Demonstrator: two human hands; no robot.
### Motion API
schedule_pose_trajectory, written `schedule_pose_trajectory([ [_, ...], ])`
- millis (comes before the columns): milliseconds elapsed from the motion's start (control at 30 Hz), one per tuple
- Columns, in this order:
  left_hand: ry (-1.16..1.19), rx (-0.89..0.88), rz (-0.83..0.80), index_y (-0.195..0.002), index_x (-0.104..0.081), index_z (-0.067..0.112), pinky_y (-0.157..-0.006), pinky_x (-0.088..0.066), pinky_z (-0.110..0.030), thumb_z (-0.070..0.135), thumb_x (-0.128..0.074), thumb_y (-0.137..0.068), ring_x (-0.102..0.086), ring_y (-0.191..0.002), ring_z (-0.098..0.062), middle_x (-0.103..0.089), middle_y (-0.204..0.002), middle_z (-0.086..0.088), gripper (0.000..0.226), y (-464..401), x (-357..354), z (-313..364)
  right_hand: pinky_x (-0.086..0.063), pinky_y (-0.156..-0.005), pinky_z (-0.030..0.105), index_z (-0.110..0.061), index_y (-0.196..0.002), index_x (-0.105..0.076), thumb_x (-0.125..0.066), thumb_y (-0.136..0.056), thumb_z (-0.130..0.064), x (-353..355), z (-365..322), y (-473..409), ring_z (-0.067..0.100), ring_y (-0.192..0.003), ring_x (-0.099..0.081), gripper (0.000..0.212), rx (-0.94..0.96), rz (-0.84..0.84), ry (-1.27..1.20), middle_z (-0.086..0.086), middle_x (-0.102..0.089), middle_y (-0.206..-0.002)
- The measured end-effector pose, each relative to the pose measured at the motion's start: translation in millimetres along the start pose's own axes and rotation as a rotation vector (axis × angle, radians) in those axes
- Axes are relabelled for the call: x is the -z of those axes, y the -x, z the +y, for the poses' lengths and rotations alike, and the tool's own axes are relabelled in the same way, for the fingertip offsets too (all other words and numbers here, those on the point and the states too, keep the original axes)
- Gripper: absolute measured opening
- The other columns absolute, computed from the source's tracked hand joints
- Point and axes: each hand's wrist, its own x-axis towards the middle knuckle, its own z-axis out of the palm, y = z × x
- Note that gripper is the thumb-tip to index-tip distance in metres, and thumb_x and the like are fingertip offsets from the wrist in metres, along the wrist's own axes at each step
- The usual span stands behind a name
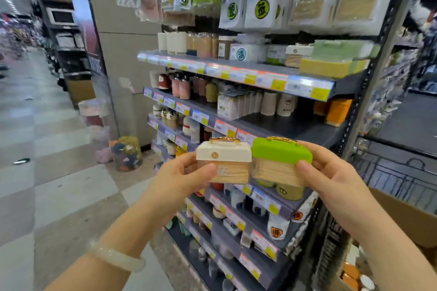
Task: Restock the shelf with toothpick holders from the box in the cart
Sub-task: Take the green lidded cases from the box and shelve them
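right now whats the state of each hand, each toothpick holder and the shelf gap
left hand: grips white-lidded holder
right hand: grips green-lidded holder
white-lidded holder: lid closed, upright, held in air
green-lidded holder: lid closed, slightly tilted, held in air
second shelf: bare stretch beside orange boxes

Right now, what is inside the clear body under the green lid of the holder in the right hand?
Packed pale wooden toothpicks fill the green-lidded clear toothpick holder. The right hand covers its right side, and its base is hidden.
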Motion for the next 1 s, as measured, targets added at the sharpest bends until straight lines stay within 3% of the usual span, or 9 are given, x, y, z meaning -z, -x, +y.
schedule_pose_trajectory([
  [167, -0.005, -0.039, -0.079, -0.112, -0.065, 0.021, -0.096, -0.048, -0.041, 0.034, -0.074, -0.066, -0.066, -0.103, -0.020, -0.072, -0.107, -0.001, 0.049, -27.5, 18.7, 20.9, -0.055, -0.078, 0.028, -0.031, -0.117, -0.059, -0.059, -0.072, -0.034, -9.5, -27.0, -19.5, 0.011, -0.099, -0.065, 0.045, 0.028, 0.041, 0.057, -0.009, -0.071, -0.106],
  [233, 0.001, -0.061, -0.116, -0.111, -0.066, 0.023, -0.097, -0.047, -0.043, 0.041, -0.076, -0.057, -0.066, -0.103, -0.020, -0.071, -0.108, -0.001, 0.057, -42.5, 21.1, 30.8, -0.055, -0.073, 0.031, -0.033, -0.118, -0.058, -0.059, -0.072, -0.038, -9.9, -37.6, -29.7, 0.010, -0.097, -0.065, 0.046, 0.046, 0.060, 0.100, -0.011, -0.070, -0.106],
  [300, 0.022, -0.085, -0.158, -0.109, -0.067, 0.024, -0.093, -0.047, -0.038, 0.039, -0.080, -0.064, -0.067, -0.102, -0.019, -0.072, -0.107, 0.000, 0.049, -60.7, 21.2, 41.2, -0.052, -0.070, 0.042, -0.034, -0.116, -0.058, -0.059, -0.071, -0.039, -9.3, -47.4, -41.0, 0.009, -0.088, -0.066, 0.045, 0.076, 0.097, 0.140, -0.012, -0.071, -0.102],
  [367, 0.026, -0.096, -0.192, -0.111, -0.065, 0.023, -0.090, -0.048, -0.034, 0.032, -0.079, -0.072, -0.067, -0.102, -0.017, -0.072, -0.106, 0.002, 0.042, -81.6, 19.6, 52.0, -0.053, -0.063, 0.032, -0.033, -0.113, -0.059, -0.060, -0.069, -0.037, -6.2, -54.6, -53.4, 0.005, -0.080, -0.065, 0.044, 0.122, 0.143, 0.145, -0.013, -0.072, -0.097],
  [467, 0.028, -0.134, -0.250, -0.112, -0.064, 0.021, -0.083, -0.054, -0.028, 0.027, -0.078, -0.073, -0.067, -0.100, -0.014, -0.072, -0.106, 0.002, 0.042, -114.7, 16.4, 69.6, -0.049, -0.066, 0.012, -0.031, -0.109, -0.064, -0.070, -0.068, -0.045, 1.4, -63.3, -74.8, 0.005, -0.090, -0.067, 0.044, 0.197, 0.190, 0.114, -0.011, -0.072, -0.101],
  [600, 0.009, -0.202, -0.326, -0.110, -0.065, 0.020, -0.086, -0.052, -0.028, 0.029, -0.075, -0.074, -0.067, -0.100, -0.014, -0.072, -0.105, 0.002, 0.039, -157.5, 9.9, 95.1, -0.051, -0.076, 0.013, -0.043, -0.106, -0.066, -0.074, -0.044, -0.075, 10.3, -73.4, -103.4, 0.007, -0.096, -0.066, 0.071, 0.304, 0.257, 0.150, -0.007, -0.071, -0.106],
  [800, 0.015, -0.311, -0.398, -0.111, -0.064, 0.017, -0.084, -0.055, -0.024, 0.027, -0.064, -0.067, -0.068, -0.099, -0.014, -0.073, -0.104, 0.001, 0.045, -213.6, -1.7, 126.8, -0.052, -0.070, 0.012, -0.039, -0.103, -0.068, -0.071, -0.042, -0.079, 15.0, -82.7, -134.0, 0.004, -0.092, -0.067, 0.073, 0.408, 0.405, 0.228, -0.010, -0.072, -0.101],
  [1000, -0.040, -0.393, -0.463, -0.105, -0.065, 0.017, -0.086, -0.055, -0.026, 0.028, -0.066, -0.067, -0.068, -0.096, -0.015, -0.072, -0.105, -0.004, 0.040, -270.5, -22.4, 151.8, -0.053, -0.076, 0.015, -0.051, -0.102, -0.063, -0.063, -0.046, -0.085, 22.1, -90.3, -150.1, 0.004, -0.093, -0.066, 0.065, 0.446, 0.603, 0.390, -0.014, -0.070, -0.102],
])
